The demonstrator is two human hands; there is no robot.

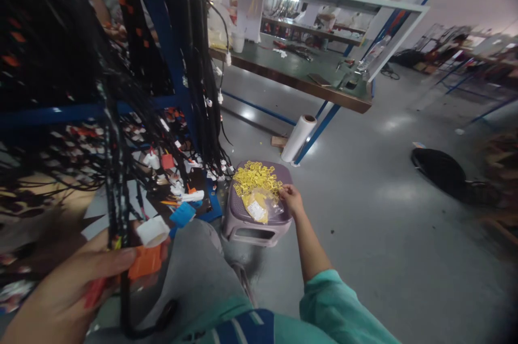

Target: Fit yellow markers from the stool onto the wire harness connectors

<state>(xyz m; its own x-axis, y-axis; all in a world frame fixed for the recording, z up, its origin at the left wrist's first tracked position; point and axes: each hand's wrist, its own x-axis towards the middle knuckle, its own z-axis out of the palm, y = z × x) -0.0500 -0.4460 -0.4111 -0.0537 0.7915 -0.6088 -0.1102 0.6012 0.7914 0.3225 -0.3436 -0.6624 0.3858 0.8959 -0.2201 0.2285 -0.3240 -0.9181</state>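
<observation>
My left hand (76, 279) is closed around a black wire harness (117, 171), its thumb by an orange connector (144, 262). A white connector (152, 231) and a blue connector (183, 215) hang close by. At the right edge of a purple-grey plastic stool (253, 233), my right hand (292, 199) has its fingertips pinched together beside a heap of small yellow plastic pieces (257, 178). What those fingertips hold, if anything, is too small to make out. In front of the heap lies a clear plastic bag (263, 205) with a white label and yellow pieces inside.
Many black cable bundles (194, 63) hang from a blue metal frame (162, 26) on the left. Beyond the stool stands a green-topped workbench (291, 63), with a roll of clear film (298, 139) by its leg. A black coil (439, 169) lies on the floor at right.
</observation>
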